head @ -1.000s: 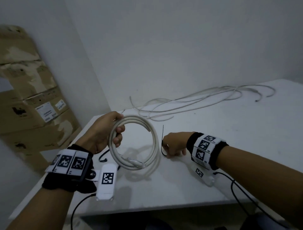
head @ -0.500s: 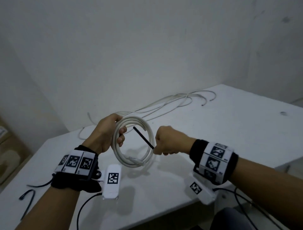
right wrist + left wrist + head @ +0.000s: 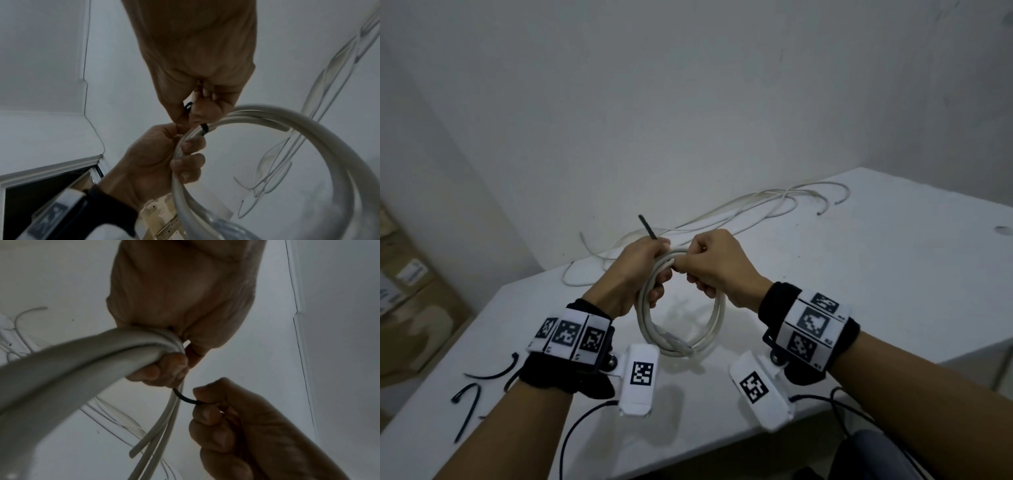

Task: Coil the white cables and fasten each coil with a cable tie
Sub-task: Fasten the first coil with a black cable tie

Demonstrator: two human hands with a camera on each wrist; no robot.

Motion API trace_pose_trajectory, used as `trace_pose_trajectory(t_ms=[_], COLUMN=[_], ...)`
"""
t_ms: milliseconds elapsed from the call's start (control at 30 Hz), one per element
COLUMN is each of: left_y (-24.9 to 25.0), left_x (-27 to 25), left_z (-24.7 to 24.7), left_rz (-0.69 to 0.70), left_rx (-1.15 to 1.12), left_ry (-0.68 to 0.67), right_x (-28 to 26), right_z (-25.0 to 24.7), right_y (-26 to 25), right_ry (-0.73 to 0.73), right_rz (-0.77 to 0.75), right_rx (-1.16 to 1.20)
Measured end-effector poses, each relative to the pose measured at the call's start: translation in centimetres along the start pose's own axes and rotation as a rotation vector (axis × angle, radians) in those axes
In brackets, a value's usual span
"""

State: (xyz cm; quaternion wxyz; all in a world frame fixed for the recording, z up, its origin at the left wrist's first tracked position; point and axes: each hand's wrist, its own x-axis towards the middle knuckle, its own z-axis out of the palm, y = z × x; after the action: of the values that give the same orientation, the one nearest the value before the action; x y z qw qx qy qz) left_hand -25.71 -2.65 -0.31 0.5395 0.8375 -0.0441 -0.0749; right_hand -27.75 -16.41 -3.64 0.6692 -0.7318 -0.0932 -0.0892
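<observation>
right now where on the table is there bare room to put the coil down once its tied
Bare table lies right of the right hand, from the near edge up to the loose white cables. Another patch sits under the coil. It is crowded along the back with those cables, and at the near left with spare black cable ties.

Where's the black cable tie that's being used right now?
In the head view the black cable tie is at the top of the white coil, between the left hand and right hand.
</observation>
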Motion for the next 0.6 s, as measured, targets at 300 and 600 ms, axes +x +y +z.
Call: trace_pose_trajectory(t_ms=[300, 600], left_y=[-0.4, 0.4], left_x=[0.0, -1.2], left_z=[0.3, 1.9], left_rz=[0.130, 0.279], left_rx=[-0.030, 0.021], left_ry=[0.052, 0.071], right_x=[-1.2, -1.2], right_z=[0.0, -0.5], right_y=[1.3, 0.2], right_ry=[0.022, 0.178], right_rz=[-0.287, -0.343], right_rx=[-0.129, 0.040])
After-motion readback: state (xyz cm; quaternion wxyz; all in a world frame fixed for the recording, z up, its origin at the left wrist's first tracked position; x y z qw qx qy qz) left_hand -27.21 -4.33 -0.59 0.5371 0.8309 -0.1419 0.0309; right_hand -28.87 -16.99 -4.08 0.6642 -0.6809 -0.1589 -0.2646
